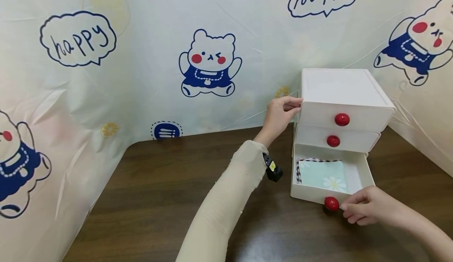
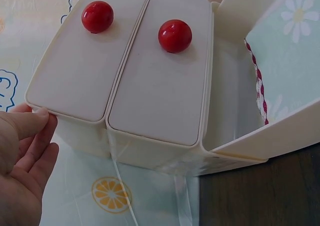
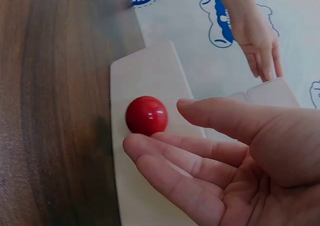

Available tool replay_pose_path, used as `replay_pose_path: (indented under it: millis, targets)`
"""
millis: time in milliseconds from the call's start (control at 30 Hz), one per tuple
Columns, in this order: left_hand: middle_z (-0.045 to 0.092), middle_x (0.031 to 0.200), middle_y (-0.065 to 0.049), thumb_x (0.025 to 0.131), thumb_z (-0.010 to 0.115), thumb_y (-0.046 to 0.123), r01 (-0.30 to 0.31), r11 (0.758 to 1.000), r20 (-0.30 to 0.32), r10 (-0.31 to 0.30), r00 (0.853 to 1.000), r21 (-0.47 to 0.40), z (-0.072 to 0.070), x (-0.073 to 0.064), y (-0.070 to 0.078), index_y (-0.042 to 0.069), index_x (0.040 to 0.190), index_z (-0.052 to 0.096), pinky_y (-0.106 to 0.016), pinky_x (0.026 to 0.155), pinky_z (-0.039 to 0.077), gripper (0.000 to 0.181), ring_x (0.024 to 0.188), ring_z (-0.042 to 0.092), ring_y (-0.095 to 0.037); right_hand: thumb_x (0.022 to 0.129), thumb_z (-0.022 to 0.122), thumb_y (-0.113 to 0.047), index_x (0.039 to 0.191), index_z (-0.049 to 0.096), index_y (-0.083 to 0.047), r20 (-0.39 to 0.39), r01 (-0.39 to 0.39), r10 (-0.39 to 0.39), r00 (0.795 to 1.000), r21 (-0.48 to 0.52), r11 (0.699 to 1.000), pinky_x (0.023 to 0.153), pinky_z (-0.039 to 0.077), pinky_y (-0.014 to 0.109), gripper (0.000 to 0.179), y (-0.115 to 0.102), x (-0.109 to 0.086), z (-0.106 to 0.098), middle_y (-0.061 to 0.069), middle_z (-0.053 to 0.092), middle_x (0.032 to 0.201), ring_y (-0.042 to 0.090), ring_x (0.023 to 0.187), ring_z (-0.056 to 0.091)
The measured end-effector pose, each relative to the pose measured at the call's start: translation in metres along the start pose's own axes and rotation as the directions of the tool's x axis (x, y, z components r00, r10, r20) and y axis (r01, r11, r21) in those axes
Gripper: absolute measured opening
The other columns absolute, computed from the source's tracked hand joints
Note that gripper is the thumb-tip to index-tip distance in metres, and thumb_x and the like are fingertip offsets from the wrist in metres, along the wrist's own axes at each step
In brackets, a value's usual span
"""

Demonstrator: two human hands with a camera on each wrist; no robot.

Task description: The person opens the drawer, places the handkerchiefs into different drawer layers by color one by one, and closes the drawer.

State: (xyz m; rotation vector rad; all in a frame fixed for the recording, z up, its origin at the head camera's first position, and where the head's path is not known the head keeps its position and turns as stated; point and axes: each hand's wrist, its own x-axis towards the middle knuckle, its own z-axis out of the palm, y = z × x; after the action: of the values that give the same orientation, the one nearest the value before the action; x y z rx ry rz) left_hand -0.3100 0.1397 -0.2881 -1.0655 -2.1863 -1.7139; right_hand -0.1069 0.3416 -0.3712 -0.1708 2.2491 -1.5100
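Right hand (image 1: 368, 209), fingers loose, touches the open bottom drawer's red knob (image 1: 331, 203); left hand (image 1: 279, 114) steadies the 3-drawer box (image 1: 345, 91), fingers straight.

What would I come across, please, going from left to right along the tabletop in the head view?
Bare dark wooden table → cream sleeve → left hand → white drawer unit → right hand.

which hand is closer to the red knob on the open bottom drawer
Right. The right hand is at the bottom drawer's red knob, fingertips touching it. The left hand is up at the left edge of the top drawer, well away from that knob.
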Motion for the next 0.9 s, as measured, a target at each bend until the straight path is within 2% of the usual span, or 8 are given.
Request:
replay_pose_path:
  millis: [200,467,667,900]
  targets:
    - [0.067,0.091,-0.009,0.081,0.066,-0.001,0.0,1.0,-0.004,0.0,1.0,-0.015,0.002,-0.001,0.0,0.0,0.105,0.068,-0.013,0.069,0.049,0.024,0.077,0.062,-0.006,0.09,0.059,-0.012,0.095,0.061,0.019,-0.002,-0.017,0.017,1.0,-0.009,1.0,0.062,0.055,0.036,0.031,0.003,0.003,0.003,0.018,0.066,0.081,0.02,0.07,0.064]
    - [0.067,0.091,-0.009,0.081,0.066,-0.001,-0.021,1.0,-0.014,0.021,1.0,0.001,0.002,0.0,-0.001,0.0,0.105,0.068,-0.012,0.069,0.049,0.023,0.077,0.062,-0.007,0.089,0.061,-0.014,0.096,0.063,0.017,-0.082,-0.024,0.019,0.996,-0.063,0.998,0.062,0.055,0.036,0.031,0.002,0.009,0.006,0.017,0.066,0.083,0.023,0.071,0.065]
    - [0.067,0.092,-0.009,0.082,0.065,-0.001,-0.027,1.0,-0.004,0.027,1.0,0.001,0.002,-0.001,0.0,0.0,0.105,0.068,-0.012,0.07,0.049,0.024,0.079,0.063,-0.009,0.089,0.061,-0.018,0.098,0.061,0.018,-0.107,-0.044,0.035,0.994,-0.079,0.996,0.063,0.055,0.037,0.037,0.002,0.013,0.005,0.019,0.066,0.084,0.026,0.073,0.065]
    - [0.067,0.092,-0.009,0.082,0.065,-0.001,-0.024,1.0,-0.012,0.024,1.0,0.001,0.002,-0.001,-0.002,0.0,0.105,0.067,-0.012,0.07,0.049,0.024,0.078,0.062,-0.008,0.09,0.059,-0.014,0.096,0.061,0.019,-0.149,-0.053,0.036,0.988,-0.114,0.992,0.062,0.055,0.036,0.034,0.0,0.021,0.002,0.018,0.066,0.083,0.024,0.071,0.065]
